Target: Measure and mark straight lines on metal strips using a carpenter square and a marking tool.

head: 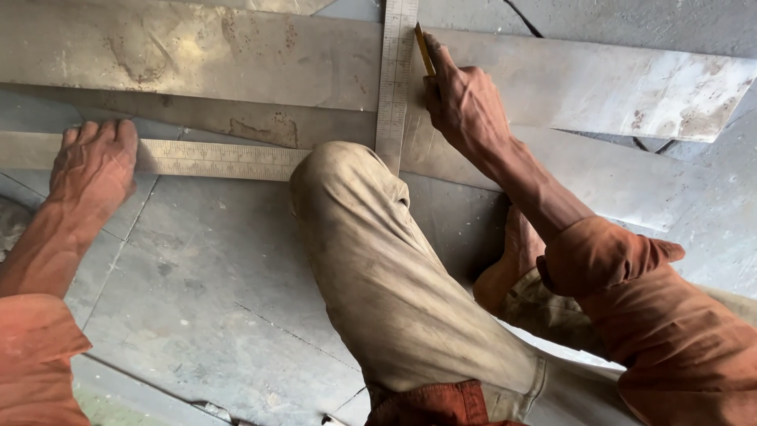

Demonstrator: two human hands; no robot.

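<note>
At twelve o'clock, the right hand (465,102) grips a yellow pencil (424,49) beside the L-shaped steel square (394,87); at nine o'clock, the left hand (93,166) presses flat, open, on the square's other arm.

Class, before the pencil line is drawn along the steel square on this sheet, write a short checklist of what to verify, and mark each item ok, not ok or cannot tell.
1. Left hand presses flat on the horizontal arm of the L-shaped steel ruler square: ok.
2. Upright arm of the square lies across the grey metal sheet: ok.
3. Right hand grips the yellow pencil beside the upright arm's edge: ok.
4. Pencil tip touching the sheet: cannot tell.
5. Square's corner visible: not ok, the bent knee in beige trousers hides it.
6. Square flush with the sheet's edge: cannot tell.
</note>
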